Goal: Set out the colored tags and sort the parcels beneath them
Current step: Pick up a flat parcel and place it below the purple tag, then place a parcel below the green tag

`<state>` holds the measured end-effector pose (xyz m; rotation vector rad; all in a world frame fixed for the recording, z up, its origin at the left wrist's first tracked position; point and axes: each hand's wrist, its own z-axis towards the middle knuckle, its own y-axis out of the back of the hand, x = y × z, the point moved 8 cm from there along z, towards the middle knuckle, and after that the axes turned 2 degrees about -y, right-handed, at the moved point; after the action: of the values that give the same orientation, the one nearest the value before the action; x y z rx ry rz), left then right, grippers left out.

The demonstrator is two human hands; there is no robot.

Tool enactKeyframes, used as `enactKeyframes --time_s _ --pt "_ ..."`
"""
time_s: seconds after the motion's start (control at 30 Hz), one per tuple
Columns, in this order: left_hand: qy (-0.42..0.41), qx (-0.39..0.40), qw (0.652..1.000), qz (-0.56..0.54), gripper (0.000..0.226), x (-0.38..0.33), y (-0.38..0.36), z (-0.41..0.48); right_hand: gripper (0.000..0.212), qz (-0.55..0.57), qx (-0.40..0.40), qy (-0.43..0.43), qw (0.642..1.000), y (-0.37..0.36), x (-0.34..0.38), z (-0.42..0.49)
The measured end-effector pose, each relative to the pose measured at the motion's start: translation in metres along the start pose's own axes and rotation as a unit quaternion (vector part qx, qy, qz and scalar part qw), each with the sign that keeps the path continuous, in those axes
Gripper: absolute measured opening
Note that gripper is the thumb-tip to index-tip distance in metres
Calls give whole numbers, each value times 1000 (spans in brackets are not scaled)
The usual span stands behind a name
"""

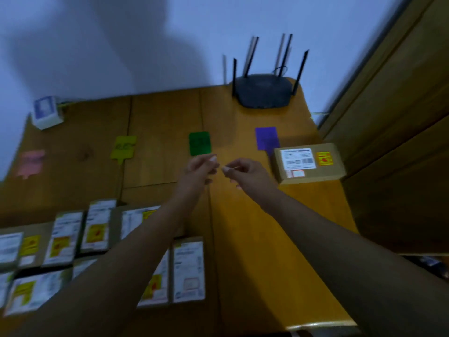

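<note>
1. Nearest, in the lower left of the frame, a crowd of unsorted parcels (pixel 187 271) is lying label-up on the counter (pixel 267 239), packed side by side; judging by this heap, most of the sorting is waiting to be done
2. Both forearms are reaching up from the bottom edge and converging at mid-frame, over bare wood just below the green tag (pixel 199 143)
3. The right hand (pixel 245 173) is pinching a thin pale strip (pixel 233 168) between thumb and forefinger, its other fingers curling under; blur is hiding what the strip is
4. The left hand (pixel 199 166) is hovering just beside it, fingers curling and thumb pointing toward the strip; whether it is gripping anything I cannot tell
5. Beyond the hands, four tags are lying in a row across the middle of the frame: a pink tag (pixel 31 164) at far left, a yellow tag (pixel 124 148), the green one, and a purple tag (pixel 266 138) toward the right, so the setting-out step is looking finished
6. A single parcel (pixel 309 162) is sitting at right, just below and beside the purple tag, seemingly the only one sorted
7. Farthest off, a black router (pixel 263 90) is standing at the counter's back edge, upper middle, and a small white box (pixel 46 113) is sitting at upper left, both near the wall (pixel 145 32)
</note>
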<state>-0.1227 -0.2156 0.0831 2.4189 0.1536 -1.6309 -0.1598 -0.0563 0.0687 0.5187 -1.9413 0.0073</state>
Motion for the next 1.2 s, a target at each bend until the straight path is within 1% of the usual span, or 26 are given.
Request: enactKeyframes --time_s 0.07,0.1,0.17,0.23,0.27,0.33,0.37,0.43,0.5,0.63,0.7,0.77,0.8,0.83,0.9,0.93,1.0,1.03,1.07,1.13,1.17,1.2 --pt "11 -14 1000 -2 39 9 48 -17 33 3 37 0 999 -47 12 -12" --pt "21 -20 1000 -9 48 15 71 -25 36 7 55 -3 998 -68 17 -18" --pt "48 -40 997 -50 73 29 116 -39 47 9 76 -13 997 -107 22 -30" --pt "72 -59 992 -90 87 45 158 -49 55 -4 76 -14 997 -138 23 -39" --pt "82 -69 990 -95 87 53 176 -53 54 -11 68 -17 997 -151 22 -43" --pt "96 -91 989 -72 80 69 206 -60 56 -22 44 -31 998 -171 16 -48" --pt "104 -102 988 -46 75 77 218 -62 62 -33 32 -36 998 -178 13 -50" --pt "111 -107 987 45 64 93 236 -64 74 -70 5 -43 997 -188 5 -51" --pt "115 -94 980 131 57 108 245 -66 82 -100 -19 -51 993 -192 -5 -50" --pt "93 -55 978 177 48 128 243 -65 88 -172 -60 -71 981 -194 -23 -49" --pt "99 -74 968 218 54 136 246 -61 89 -130 -46 -97 986 -196 -35 -47" --pt "139 -109 948 265 68 145 253 -60 86 -69 -23 -121 990 -201 -46 -45" --pt "158 -118 937 289 70 150 256 -60 83 -57 -15 -125 990 -203 -48 -45" --pt "168 -118 931 301 68 155 257 -58 78 -54 -14 -124 991 -204 -50 -44" --pt "159 -117 944 266 58 160 254 -56 69 -51 -28 -122 991 -203 -51 -41" --pt "146 -133 952 236 55 158 253 -57 63 -41 -41 -122 991 -202 -50 -41" --pt "97 -183 958 198 53 143 256 -62 54 -8 -75 -116 990 -198 -41 -40" --pt "66 -200 962 176 51 131 258 -63 52 5 -92 -106 990 -194 -33 -39" --pt "30 -204 969 134 49 119 258 -64 55 7 -106 -95 990 -189 -23 -38" --pt "-37 -163 986 -15 48 92 254 -63 68 3 -121 -78 990 -178 3 -37" --pt "-56 -129 986 -94 49 76 251 -64 68 14 -120 -69 990 -173 18 -37" --pt "-67 -109 982 -142 51 60 250 -65 64 35 -114 -60 991 -170 34 -39"
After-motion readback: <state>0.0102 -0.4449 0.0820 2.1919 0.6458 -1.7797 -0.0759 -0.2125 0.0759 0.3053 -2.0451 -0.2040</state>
